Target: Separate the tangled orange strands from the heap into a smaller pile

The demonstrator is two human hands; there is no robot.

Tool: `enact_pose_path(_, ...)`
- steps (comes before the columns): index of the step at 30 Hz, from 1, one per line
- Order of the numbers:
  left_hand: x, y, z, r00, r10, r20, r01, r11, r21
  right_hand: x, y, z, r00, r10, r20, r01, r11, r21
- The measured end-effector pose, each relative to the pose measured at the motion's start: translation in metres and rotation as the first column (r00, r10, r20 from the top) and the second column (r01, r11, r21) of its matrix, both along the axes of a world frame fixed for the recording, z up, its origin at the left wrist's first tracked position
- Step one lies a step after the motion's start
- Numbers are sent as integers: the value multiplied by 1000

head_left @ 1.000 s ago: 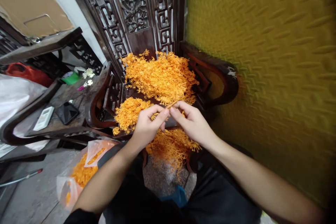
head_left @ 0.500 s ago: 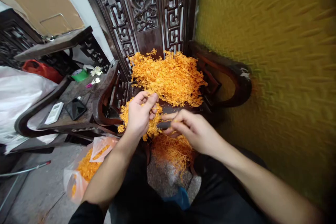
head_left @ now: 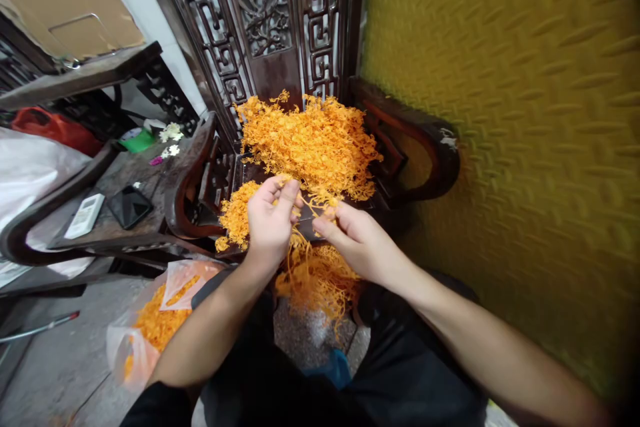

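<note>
A big heap of thin orange sprigs lies on the seat of a carved dark wooden chair. A smaller orange heap sits at the seat's front left, and more sprigs hang over the front edge. My left hand and my right hand meet above the seat's front, both pinching one thin orange sprig stretched between their fingertips.
A yellow embossed wall stands close on the right. A clear plastic bag with orange pieces lies on the floor at left. A side table holds a black phone, a white remote and small white flowers.
My left hand left the small heap and came back toward the right hand. The dark handle seen in my right hand half a second ago is out of sight; both hands now pinch a sprig.
</note>
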State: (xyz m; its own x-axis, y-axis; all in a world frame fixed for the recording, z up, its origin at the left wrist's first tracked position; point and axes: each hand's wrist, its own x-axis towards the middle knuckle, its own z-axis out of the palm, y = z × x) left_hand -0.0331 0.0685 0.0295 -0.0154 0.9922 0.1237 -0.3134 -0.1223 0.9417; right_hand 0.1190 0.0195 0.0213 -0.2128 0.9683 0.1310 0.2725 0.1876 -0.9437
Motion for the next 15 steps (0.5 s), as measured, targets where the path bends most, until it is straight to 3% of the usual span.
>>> enact_pose_path(5,-2,5,3,1000,10,-6,-10,1000,12,8,1,2,1000,7,9,-6,1000,-13)
enact_pose_path(7,-6,5,8,985,-169,-39,167,984,-67,13,4,2,999,-9,-40,9,1000,-4)
enact_pose_path(9,-8,2,12,905,-411,-110,394,907,-149,19,7,1,996,-32,-87,32,999,-5)
enact_pose_path(11,-7,-2,13,843,-506,-183,477,860,-181,22,9,2,994,-56,-95,54,998,-28)
enact_pose_path(13,-2,-4,11,876,-425,-229,398,904,-154,23,7,3,996,-73,-43,71,996,-46)
enact_pose_path(15,1,0,9,941,-260,-217,244,965,-95,21,3,4,999,-51,10,51,997,-54)
